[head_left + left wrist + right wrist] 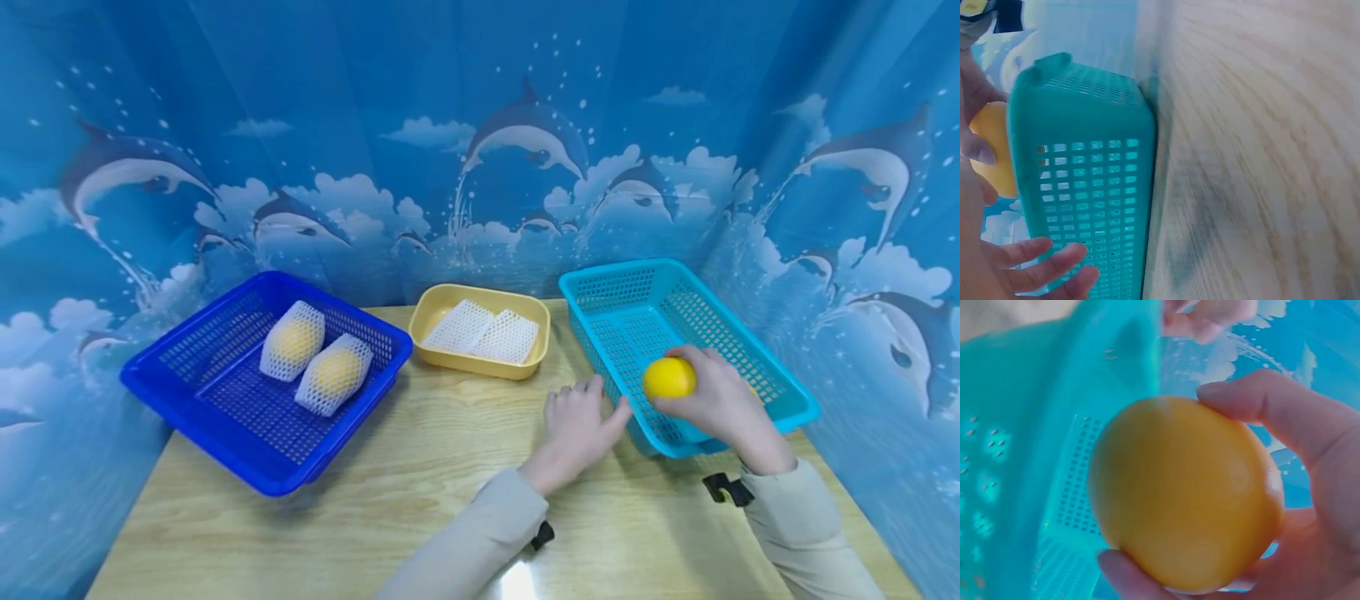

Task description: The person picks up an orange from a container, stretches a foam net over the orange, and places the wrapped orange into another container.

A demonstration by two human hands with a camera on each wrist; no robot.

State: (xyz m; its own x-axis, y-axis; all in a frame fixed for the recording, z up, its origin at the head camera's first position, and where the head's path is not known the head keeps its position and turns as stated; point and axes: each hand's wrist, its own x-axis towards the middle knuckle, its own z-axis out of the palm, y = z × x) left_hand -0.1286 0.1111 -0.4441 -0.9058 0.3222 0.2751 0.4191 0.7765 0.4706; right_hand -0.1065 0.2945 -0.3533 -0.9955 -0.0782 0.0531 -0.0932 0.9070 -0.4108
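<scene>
Basket under raised fruit. Right hand grips fruit, thumb one side, fingers other. Left hand loosely spread by basket wall, contact unclear. Yellow sliver behind right hand, mostly hidden.

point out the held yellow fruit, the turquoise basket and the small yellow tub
Held yellow fruit [1185, 495], right wrist view, exposed middle
Turquoise basket [622, 329], head view, bare floor
Small yellow tub [474, 365], head view, front wall
</scene>
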